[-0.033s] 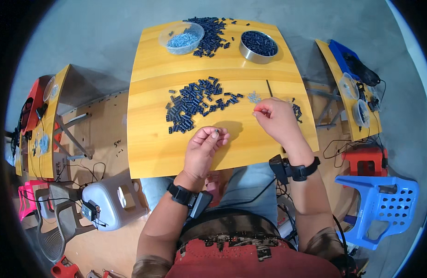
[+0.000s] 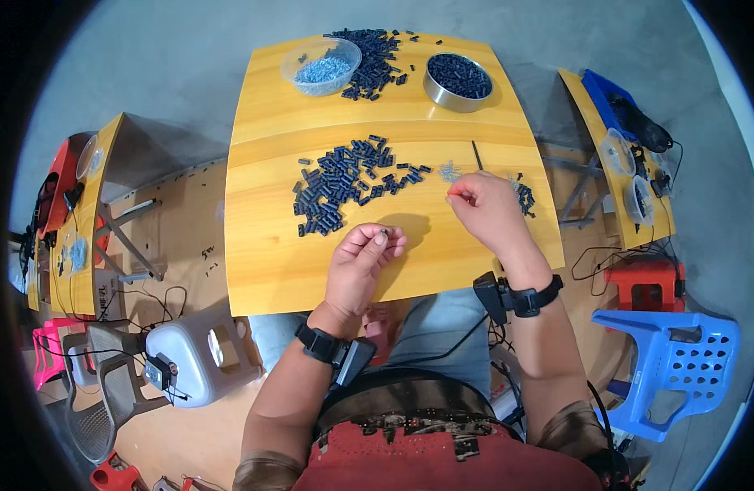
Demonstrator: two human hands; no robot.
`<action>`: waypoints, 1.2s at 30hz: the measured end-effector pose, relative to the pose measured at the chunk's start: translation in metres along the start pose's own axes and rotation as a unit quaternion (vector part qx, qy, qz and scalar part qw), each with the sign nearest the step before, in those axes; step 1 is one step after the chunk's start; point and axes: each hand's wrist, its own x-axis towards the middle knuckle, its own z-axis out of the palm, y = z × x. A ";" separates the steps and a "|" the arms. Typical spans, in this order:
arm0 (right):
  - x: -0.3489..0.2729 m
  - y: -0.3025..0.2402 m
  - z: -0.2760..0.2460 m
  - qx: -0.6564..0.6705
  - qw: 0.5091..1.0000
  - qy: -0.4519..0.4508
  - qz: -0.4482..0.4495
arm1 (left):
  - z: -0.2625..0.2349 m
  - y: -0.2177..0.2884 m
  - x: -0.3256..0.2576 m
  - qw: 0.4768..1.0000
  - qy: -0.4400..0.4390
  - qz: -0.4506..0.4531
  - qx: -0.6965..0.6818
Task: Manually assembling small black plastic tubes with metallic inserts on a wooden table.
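Close to the table's front edge, my left hand (image 2: pixel 359 260) pinches a small black part (image 2: pixel 384 232) between thumb and forefinger. Only its tip shows. My right hand (image 2: pixel 483 204) is closed in a pinch above the table, its fingertips beside a little cluster of pale, clear bits (image 2: pixel 450 171). What those fingers hold, if anything, is too small to make out. A loose pile of short black tubular pieces (image 2: pixel 332 186) spreads left of centre. Just past my right hand lie a thin black stick (image 2: pixel 477 154) and a heap of small dark parts (image 2: pixel 525 199), partly hidden by the hand.
At the back of the yellow table (image 2: pixel 266 278) stand a clear bowl of light-blue bits (image 2: pixel 321 72) and a round metal tin of black pieces (image 2: pixel 458 82). Another black heap (image 2: pixel 370 61) lies between them. A blue stool (image 2: pixel 679 368) is at the right, a white stool (image 2: pixel 184 360) at the left.
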 end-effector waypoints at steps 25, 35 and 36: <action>0.042 -0.014 0.067 -0.023 0.997 -0.020 -0.069 | -0.006 0.006 0.002 0.994 -0.021 -0.065 -0.087; 0.037 -0.011 0.068 -0.047 0.995 -0.022 -0.087 | -0.006 0.007 0.002 0.993 -0.024 -0.066 -0.094; 0.038 -0.012 0.068 -0.047 0.995 -0.023 -0.088 | -0.006 0.007 0.002 0.993 -0.024 -0.066 -0.094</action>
